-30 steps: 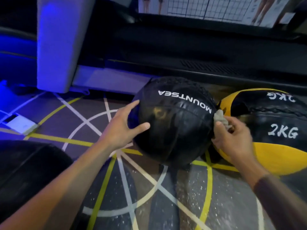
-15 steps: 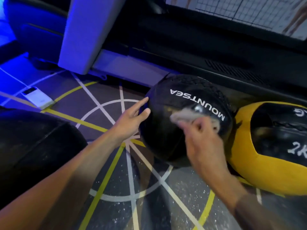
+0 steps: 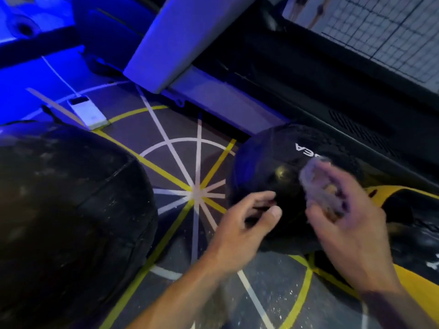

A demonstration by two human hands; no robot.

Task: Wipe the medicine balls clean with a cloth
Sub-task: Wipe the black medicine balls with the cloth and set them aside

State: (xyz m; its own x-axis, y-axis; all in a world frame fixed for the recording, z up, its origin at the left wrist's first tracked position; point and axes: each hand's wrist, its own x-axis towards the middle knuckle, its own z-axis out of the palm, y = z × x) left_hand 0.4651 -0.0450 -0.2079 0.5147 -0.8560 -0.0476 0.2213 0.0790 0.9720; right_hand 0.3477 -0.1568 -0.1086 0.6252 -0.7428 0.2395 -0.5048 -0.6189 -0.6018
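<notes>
The black medicine ball (image 3: 266, 167) carries white lettering. Its neighbour ball (image 3: 408, 210) is yellow and black. The cloth (image 3: 318, 186) is grey. White and yellow lines cross the grey floor (image 3: 180, 129).

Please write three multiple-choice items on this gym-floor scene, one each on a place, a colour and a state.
1. Where does the white device lie?
A. on the floor, upper left
B. on top of the black ball
C. in the left hand

2. What colour is the ball at the right edge?
A. red and white
B. yellow and black
C. all green

3. What does the right hand hold?
A. a spray bottle
B. nothing
C. a cloth

Answers: 1 A, it rests on the lined floor; 2 B, yellow panels show; 3 C, grey fabric is bunched in its fingers over the black ball.
</notes>
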